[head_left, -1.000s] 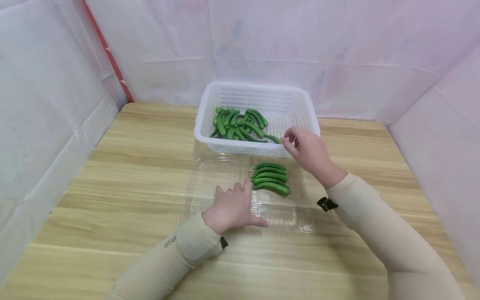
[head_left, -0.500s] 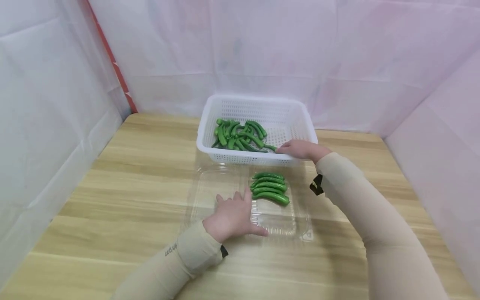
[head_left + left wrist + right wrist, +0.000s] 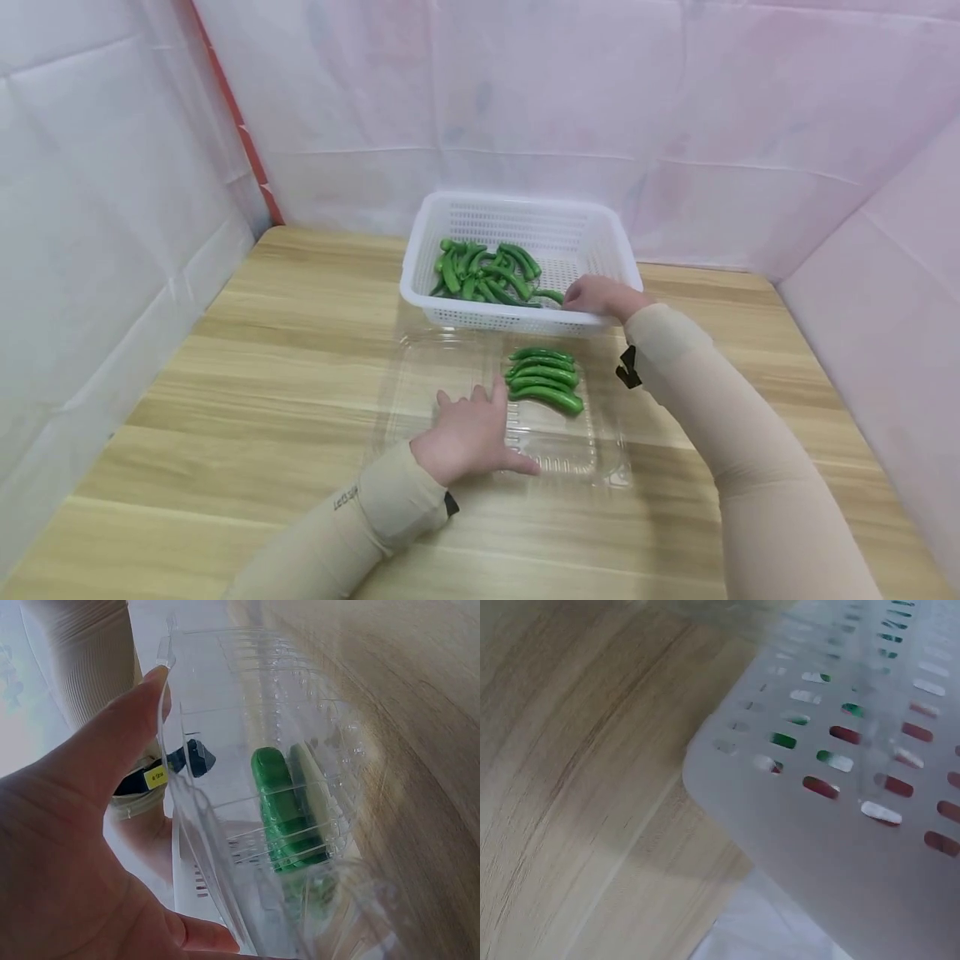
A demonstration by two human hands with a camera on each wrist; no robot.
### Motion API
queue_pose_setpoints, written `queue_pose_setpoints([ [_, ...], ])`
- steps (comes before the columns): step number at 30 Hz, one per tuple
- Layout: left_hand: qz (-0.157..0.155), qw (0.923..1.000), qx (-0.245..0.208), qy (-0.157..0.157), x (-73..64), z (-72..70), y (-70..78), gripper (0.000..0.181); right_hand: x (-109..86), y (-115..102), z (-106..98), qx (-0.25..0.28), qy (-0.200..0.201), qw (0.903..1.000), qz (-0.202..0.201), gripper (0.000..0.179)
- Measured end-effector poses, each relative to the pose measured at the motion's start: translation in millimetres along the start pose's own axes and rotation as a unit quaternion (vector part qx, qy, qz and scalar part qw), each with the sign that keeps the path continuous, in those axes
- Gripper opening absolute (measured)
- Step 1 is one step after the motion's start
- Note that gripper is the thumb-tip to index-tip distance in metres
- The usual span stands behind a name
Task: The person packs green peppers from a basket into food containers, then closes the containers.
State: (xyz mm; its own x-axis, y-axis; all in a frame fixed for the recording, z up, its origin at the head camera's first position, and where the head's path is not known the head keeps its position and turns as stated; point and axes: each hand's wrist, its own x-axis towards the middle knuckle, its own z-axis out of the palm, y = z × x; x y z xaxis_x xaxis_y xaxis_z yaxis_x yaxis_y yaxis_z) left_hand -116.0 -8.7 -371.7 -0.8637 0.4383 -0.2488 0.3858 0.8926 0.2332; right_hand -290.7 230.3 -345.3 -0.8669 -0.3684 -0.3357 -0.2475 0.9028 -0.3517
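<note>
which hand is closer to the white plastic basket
Right. The right hand is inside the white plastic basket, near its front right corner; the left hand is outside it, at the clear plastic container in front.

Soft, bright, even light fills the head view, washing out the pale walls (image 3: 555,92) and tinting them pink toward the right. A faint, soft-edged shadow lies on the table (image 3: 225,392) beside the right sleeve (image 3: 757,450); small glints catch the peppers (image 3: 555,398) and tray (image 3: 562,460). The left wrist view glares white at its left edge. The right wrist view is dim, greyish and hazy, the basket (image 3: 802,855) low in contrast.
</note>
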Motion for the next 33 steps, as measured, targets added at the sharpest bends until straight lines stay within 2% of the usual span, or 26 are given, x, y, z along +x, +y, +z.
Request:
queue_pose_setpoints([
  [5, -0.002, 1.0, 0.009, 0.0, 0.0, 0.5, 2.4, 0.125, -6.3, -0.1, 0.5, 0.019, 0.106, 0.9939, -0.026, 0.009],
  [8, -0.002, 1.0, 0.008, -0.005, -0.4, -1.1, 2.9, 0.125, -13.1, -0.8, -0.6, 0.054, 0.149, 0.9872, -0.012, 0.014],
  [11, 0.0, 1.0, 0.005, -0.008, -0.2, -2.5, 3.1, 0.124, -22.3, -1.5, -2.2, 0.12, 0.185, 0.9755, 0.003, 0.025],
  [14, 0.0, 1.0, 0.002, -0.009, 0.2, -4.7, 3.2, 0.124, -34.0, -2.8, -4.0, 0.178, 0.217, 0.9598, -0.008, 0.034],
  [18, 0.0, 0.9999, -0.004, -0.015, -0.6, -6.2, 3.2, 0.123, -56.9, -10.3, -1.7, 0.2, 0.245, 0.9481, -0.032, 0.037],
  [23, 0.003, 0.9998, -0.011, -0.018, -2.2, -5.0, 2.9, 0.122, -88.6, -23.5, 12.8, 0.188, 0.241, 0.9497, -0.069, 0.033],
  [29, 0.004, 0.9997, -0.018, -0.017, -2.0, -5.9, 2.5, 0.122, -111.1, -30.2, 37.9, 0.199, 0.191, 0.9565, -0.096, 0.03],
  [33, 0.003, 0.9997, -0.015, -0.021, -2.2, -6.6, 2.3, 0.123, -120.8, -33.7, 57.6, 0.145, 0.183, 0.9653, -0.117, 0.028],
])
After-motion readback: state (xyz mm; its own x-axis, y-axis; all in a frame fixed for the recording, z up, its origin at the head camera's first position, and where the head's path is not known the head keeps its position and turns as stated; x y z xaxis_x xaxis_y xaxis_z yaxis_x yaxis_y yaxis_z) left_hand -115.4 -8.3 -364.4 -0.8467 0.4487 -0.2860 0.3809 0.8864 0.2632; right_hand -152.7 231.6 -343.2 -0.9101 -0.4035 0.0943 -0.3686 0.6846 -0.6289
